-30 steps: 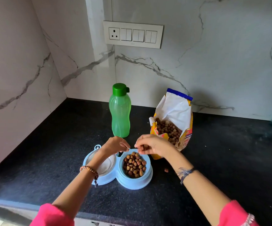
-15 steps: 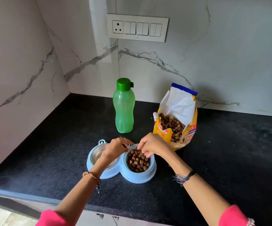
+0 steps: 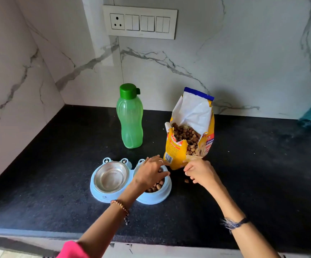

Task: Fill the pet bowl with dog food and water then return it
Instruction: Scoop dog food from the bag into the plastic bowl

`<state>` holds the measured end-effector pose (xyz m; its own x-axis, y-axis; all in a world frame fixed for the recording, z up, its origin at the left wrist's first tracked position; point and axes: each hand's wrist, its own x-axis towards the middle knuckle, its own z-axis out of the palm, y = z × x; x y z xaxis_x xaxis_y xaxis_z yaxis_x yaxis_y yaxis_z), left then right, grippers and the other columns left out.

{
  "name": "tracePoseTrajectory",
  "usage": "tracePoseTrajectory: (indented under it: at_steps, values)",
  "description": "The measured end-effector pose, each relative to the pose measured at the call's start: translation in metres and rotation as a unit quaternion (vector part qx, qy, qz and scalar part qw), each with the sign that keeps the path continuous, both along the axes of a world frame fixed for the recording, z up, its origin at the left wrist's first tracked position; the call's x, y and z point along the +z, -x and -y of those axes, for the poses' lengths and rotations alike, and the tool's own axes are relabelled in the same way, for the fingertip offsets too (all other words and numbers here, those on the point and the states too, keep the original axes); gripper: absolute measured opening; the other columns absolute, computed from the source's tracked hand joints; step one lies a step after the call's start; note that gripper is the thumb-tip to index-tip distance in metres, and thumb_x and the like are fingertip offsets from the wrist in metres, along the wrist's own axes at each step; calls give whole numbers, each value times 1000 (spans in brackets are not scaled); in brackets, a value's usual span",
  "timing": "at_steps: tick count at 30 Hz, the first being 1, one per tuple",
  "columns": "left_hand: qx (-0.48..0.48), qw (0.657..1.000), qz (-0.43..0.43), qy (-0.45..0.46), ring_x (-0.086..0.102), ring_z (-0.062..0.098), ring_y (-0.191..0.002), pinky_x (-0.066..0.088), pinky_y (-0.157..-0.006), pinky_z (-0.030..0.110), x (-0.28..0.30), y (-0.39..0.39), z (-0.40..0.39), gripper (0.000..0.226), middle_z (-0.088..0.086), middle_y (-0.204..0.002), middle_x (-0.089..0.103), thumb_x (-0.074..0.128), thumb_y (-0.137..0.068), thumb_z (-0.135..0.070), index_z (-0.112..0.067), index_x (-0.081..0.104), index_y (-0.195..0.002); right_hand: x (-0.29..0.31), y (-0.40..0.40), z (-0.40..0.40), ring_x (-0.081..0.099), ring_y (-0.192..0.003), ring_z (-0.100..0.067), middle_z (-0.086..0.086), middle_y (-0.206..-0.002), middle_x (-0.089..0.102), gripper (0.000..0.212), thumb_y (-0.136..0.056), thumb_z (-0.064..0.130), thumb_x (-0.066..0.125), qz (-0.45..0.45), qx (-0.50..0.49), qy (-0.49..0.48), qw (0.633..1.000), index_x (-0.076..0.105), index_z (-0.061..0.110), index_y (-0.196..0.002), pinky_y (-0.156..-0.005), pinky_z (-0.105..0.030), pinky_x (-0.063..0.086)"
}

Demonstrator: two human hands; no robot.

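— How far along is the feeding job?

— About half. The right cup of the blue pet bowl [image 3: 102,197] is holding brown kibble [image 3: 157,187]. The shiny steel cup [image 3: 111,176] on the left is looking dry, so the water is still to come, I think. The green water bottle [image 3: 130,118] is standing capped behind it.

— Where is the bowl sitting?

— On the black table [image 3: 48,174], near the front edge, just beside the torn yellow dog food bag [image 3: 177,151].

— And the hands?

— The left hand [image 3: 151,172] is hovering over the kibble, fingers loose, gripping nothing. The right hand [image 3: 200,172] is curling beside a loose kibble piece [image 3: 186,181]; I cannot tell if its grip is holding anything.
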<state>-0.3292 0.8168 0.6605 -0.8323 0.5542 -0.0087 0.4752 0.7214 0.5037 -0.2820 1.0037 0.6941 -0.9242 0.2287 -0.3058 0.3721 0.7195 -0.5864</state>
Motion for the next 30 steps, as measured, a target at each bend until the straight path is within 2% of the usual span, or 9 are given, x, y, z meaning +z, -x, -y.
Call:
tracePoseTrajectory:
  at_steps: [4, 6, 9, 11, 13, 17, 22, 27, 30]
  values:
    - [34, 999, 19, -27, 30, 17, -140, 15, -115, 50, 1, 7, 0, 32, 1, -133, 55, 56, -90, -31, -21, 58, -121, -25, -7, 0, 66, -94, -13, 1, -106, 70, 25, -85, 15, 66, 24, 57, -83, 995, 67, 21, -109, -83, -33, 56]
    - [40, 998, 33, -31, 35, 17, -136, 16, -114, 50, 1, 11, 3, 31, 1, -132, 56, 54, -91, -29, -20, 58, -121, -34, -8, 4, 64, -100, -14, 1, -114, 66, 29, -85, 16, 66, 13, 69, -117, 991, 64, 22, -113, -84, -30, 53]
    - [51, 995, 45, -68, 55, 19, -115, 34, -106, 43, 4, 13, 7, 29, 3, -125, 60, 55, -90, -25, -18, 62, -117, -42, -10, 8, 63, -101, -15, 0, -116, 63, 25, -87, 14, 63, -7, 70, -152, 986, 64, 20, -112, -82, -29, 53]
    - [64, 993, 48, -85, 60, 20, -108, 43, -97, 35, 6, 13, 10, 27, 3, -121, 63, 56, -89, -24, -17, 64, -114, -43, -11, 11, 64, -98, -15, 0, -114, 63, 21, -87, 14, 63, -23, 66, -145, 987, 66, 20, -107, -82, -30, 54]
    - [75, 991, 44, -101, 60, 19, -110, 44, -97, 35, 6, 14, 13, 27, 1, -119, 65, 57, -89, -25, -17, 65, -113, -37, -11, 15, 65, -94, -13, 1, -109, 66, 17, -86, 15, 65, -55, 62, -111, 990, 69, 19, -102, -80, -29, 55]
    - [85, 981, 74, -156, 58, 18, -114, 43, -99, 31, 14, 20, 7, 37, 7, -121, 64, 62, -87, -21, -15, 58, -123, 3, -1, 31, 64, -90, -9, 2, -101, 69, 14, -85, 15, 66, -184, 64, -43, 980, 69, 15, -99, -79, -25, 55]
    - [104, 973, 119, -170, 47, 21, -127, 35, -103, 28, 31, 36, -13, 66, 11, -137, 51, 69, -81, -23, -12, 39, -138, 55, 35, 39, 65, -90, -14, -1, -103, 68, 15, -90, 19, 61, -314, 20, -110, 943, 67, 14, -102, -72, -23, 54]
    - [101, 977, 144, -123, 38, 24, -135, 31, -108, 30, 40, 46, -26, 78, 11, -146, 40, 71, -80, -22, -11, 28, -143, 71, 63, 24, 64, -91, -17, -8, -107, 67, 20, -94, 18, 53, -300, -15, -183, 936, 65, 9, -108, -69, -20, 45]
    - [96, 974, 159, -128, 36, 23, -136, 31, -108, 29, 41, 47, -29, 78, 10, -147, 39, 72, -79, -21, -11, 28, -143, 77, 65, 19, 63, -99, -19, -11, -114, 65, 23, -94, 17, 55, -302, -19, -156, 940, 63, 6, -113, -73, -19, 44]
